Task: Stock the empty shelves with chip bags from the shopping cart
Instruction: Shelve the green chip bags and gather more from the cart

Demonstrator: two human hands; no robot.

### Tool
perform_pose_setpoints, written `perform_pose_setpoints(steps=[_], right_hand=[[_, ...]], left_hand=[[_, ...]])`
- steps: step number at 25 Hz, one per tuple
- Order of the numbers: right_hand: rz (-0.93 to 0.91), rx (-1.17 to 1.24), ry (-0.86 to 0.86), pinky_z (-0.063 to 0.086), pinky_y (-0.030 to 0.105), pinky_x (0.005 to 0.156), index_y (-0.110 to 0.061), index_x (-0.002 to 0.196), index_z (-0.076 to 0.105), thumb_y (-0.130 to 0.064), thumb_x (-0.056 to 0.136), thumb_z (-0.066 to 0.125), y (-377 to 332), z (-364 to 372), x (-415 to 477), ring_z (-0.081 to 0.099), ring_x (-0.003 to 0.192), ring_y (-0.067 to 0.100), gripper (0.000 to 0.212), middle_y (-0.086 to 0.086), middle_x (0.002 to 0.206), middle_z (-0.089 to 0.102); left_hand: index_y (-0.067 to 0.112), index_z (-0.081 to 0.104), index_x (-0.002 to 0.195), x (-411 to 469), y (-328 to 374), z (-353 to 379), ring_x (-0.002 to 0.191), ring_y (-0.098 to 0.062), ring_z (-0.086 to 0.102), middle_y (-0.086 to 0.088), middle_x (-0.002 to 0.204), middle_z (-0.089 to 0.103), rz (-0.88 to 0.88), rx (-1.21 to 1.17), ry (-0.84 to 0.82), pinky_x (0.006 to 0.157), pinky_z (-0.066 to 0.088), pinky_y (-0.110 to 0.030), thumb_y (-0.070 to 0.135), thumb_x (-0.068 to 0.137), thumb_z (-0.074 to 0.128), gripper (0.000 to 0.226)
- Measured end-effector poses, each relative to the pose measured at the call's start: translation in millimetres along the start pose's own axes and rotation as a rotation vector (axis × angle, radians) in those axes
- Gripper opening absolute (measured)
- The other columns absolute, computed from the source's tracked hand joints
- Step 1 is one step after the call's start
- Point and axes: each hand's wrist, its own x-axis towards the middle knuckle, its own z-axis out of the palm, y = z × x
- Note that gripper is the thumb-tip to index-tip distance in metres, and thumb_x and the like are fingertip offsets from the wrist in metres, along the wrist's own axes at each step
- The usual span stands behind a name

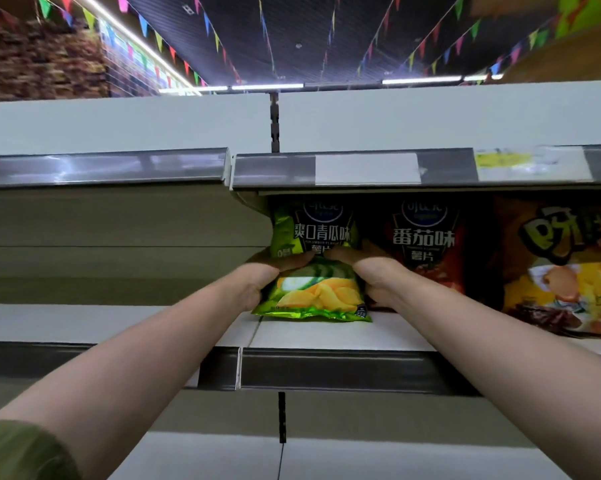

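Left bay of shelf bare. Left hand and right hand each grasp a side of green chip bag, standing it upright at bay's left end, just beside red bag, likely squaring the row.

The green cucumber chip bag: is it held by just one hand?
No, the left hand and the right hand both grip the green cucumber chip bag, one at each side.

Open shelf room left of green chip bag, red bag just beside on right, upper shelf rail close overhead
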Motion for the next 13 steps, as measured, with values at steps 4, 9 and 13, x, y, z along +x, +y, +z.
perform_pose_setpoints(steps=[4, 9, 13], right_hand=[[-0.036, -0.026, -0.029, 0.051, 0.049, 0.092, -0.011, 0.129, 0.045, -0.004, 0.065, 0.079, 2, -5, 25, 0.063, 0.102, 0.034, 0.073, 0.017, 0.117, 0.062], [-0.005, -0.149, 0.028, 0.045, 0.046, 0.099, -0.009, 0.14, 0.032, -0.006, 0.067, 0.079, 0, -5, 38, 0.055, 0.115, 0.033, 0.088, 0.015, 0.13, 0.054], [0.006, -0.303, 0.051, 0.037, 0.037, 0.107, -0.004, 0.145, 0.023, -0.013, 0.08, 0.073, -3, -1, 35, 0.043, 0.129, 0.03, 0.083, 0.014, 0.142, 0.042]], left_hand=[[0.02, 0.061, 0.101, 11, -4, -2, 0.084, -0.02, 0.068, -0.007, 0.1, 0.071, 0.043, 0.024, -0.053, 0.077, 0.057, -0.035, 0.013, 0.081, 0.067, 0.023], [0.015, 0.053, 0.124, 27, -5, -1, 0.096, -0.028, 0.065, -0.015, 0.116, 0.065, 0.017, -0.035, -0.08, 0.081, 0.055, -0.041, 0.009, 0.083, 0.064, 0.043], [0.017, 0.055, 0.117, 32, -8, 7, 0.08, -0.022, 0.067, -0.007, 0.094, 0.069, 0.032, 0.02, 0.044, 0.074, 0.057, -0.034, 0.01, 0.084, 0.066, 0.036]])
